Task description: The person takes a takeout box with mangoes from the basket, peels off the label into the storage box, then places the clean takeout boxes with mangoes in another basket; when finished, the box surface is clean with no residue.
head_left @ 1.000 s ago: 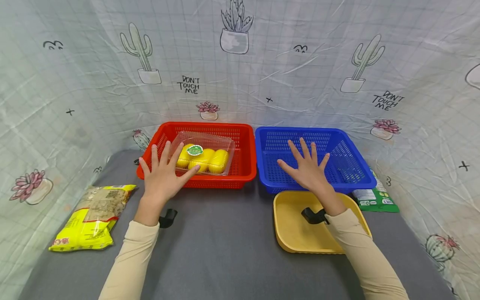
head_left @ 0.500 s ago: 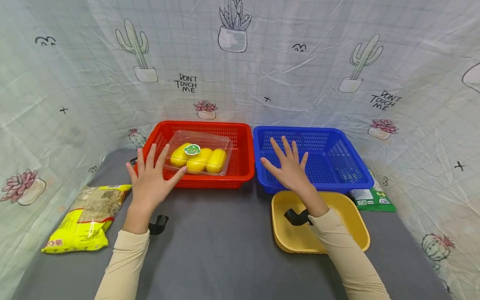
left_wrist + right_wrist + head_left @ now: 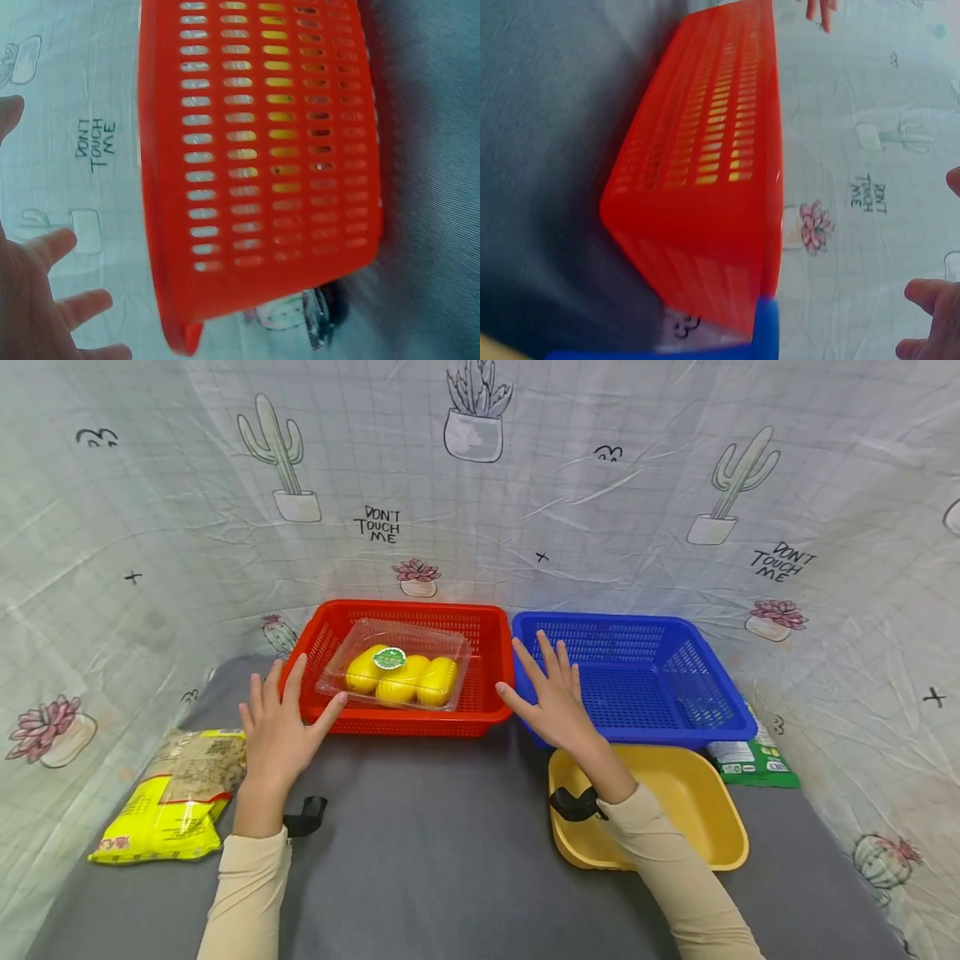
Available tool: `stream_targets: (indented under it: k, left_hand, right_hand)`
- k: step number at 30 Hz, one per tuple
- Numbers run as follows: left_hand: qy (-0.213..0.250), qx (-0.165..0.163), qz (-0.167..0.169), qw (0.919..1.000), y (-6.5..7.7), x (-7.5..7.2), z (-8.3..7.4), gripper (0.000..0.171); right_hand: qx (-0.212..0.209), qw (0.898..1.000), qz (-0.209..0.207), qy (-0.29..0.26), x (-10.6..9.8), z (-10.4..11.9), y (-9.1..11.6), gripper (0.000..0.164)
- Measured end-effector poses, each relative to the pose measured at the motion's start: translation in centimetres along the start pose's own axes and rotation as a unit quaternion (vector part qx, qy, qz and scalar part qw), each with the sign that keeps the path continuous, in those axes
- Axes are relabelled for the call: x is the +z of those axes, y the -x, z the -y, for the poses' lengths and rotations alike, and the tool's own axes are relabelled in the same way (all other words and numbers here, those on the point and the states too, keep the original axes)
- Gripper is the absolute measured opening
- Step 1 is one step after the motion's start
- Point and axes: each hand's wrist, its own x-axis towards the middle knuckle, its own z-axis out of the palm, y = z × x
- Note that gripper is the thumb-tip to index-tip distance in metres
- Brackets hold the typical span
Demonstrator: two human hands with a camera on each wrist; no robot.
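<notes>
My left hand is spread in the air at the front left corner of the red basket, holding nothing. Inside that basket sits a clear plastic box with yellow rounded pieces and a round green label. My right hand, fingers apart and also without anything in it, hovers over the left side of the blue basket, its thumb at the red basket's right rim. In the left wrist view the fingers stand off from the red slotted wall. The right wrist view shows fingertips apart from the basket.
A yellow tray lies below the blue basket, partly under my right forearm. To the left is a yellow printed bag with a see-through window. A green bag pokes out behind the blue basket's right side. A patterned cloth hangs behind.
Both hands have moved left, the right hand from the blue basket's middle to the gap between the baskets. My left hand has drawn away from over the red basket. The containers have stayed put.
</notes>
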Motion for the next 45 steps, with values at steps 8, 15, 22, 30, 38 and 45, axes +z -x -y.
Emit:
stream_targets:
  k: [8, 15, 22, 30, 38, 45]
  left_hand:
    - [0.027, -0.019, -0.043, 0.9986, 0.2, 0.3, 1.0, 0.087]
    - [0.126, -0.06, -0.007, 0.9901, 0.3, 0.1, 1.8, 0.096]
    - [0.187, -0.076, 0.005, 0.9793, 0.4, 0.7, 2.9, 0.1]
    - [0.203, -0.093, -0.002, 0.9749, 0.3, 1.3, 4.0, 0.101]
    - [0.196, -0.111, -0.019, 0.9742, 0.4, 1.9, 4.6, 0.102]
    - [0.195, -0.118, -0.022, 0.9735, 0.3, 1.9, 4.7, 0.103]
  right_hand:
    - [-0.026, 0.998, -0.008, -0.058, 1.0, 1.8, -0.8, 0.074]
    - [-0.034, 0.994, 0.005, -0.101, 2.3, 2.5, -1.7, 0.074]
    - [-0.039, 0.993, 0.025, -0.111, 3.3, 3.0, -2.3, 0.075]
    - [-0.039, 0.991, 0.041, -0.117, 4.6, 3.6, -3.5, 0.075]
    - [-0.009, 0.987, 0.062, -0.146, 5.4, 3.8, -5.0, 0.078]
    - [0.001, 0.983, 0.076, -0.17, 6.0, 3.7, -6.0, 0.079]
